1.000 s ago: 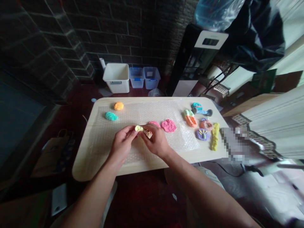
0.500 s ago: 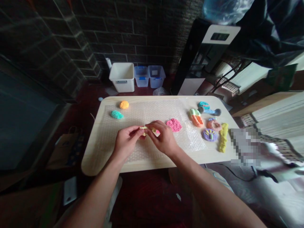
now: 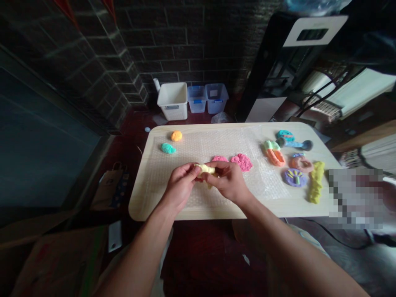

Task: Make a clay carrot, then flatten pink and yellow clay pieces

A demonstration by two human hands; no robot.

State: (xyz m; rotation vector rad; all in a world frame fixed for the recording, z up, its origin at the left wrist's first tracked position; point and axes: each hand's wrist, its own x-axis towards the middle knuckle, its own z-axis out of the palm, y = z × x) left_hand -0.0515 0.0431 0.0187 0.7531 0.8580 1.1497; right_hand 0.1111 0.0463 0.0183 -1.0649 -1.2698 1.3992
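Between both hands, over the bubble wrap (image 3: 173,181), is a lump of pale yellow modelling clay (image 3: 205,168). My left hand (image 3: 183,181) pinches its left end with thumb and fingers. The fingers of my right hand (image 3: 228,177) are closed on the right end, hiding part of it. Just behind the right hand lie two pieces of pink clay, one small pink piece (image 3: 220,158) partly covered by the fingers and a larger bumpy pink piece (image 3: 242,162) to its right.
At the table's (image 3: 142,206) back left are an orange ball (image 3: 176,135) and a teal lump (image 3: 168,148). Shaped clay pieces stand at the right, including a purple disc (image 3: 295,177), an orange-and-green piece (image 3: 275,156) and a yellow strip (image 3: 316,183). Storage bins (image 3: 173,101) stand beyond the table.
The view has shifted, so the table sits further right. More of the pale yellow clay shows between my hands, and the smaller pink piece is more exposed behind them.
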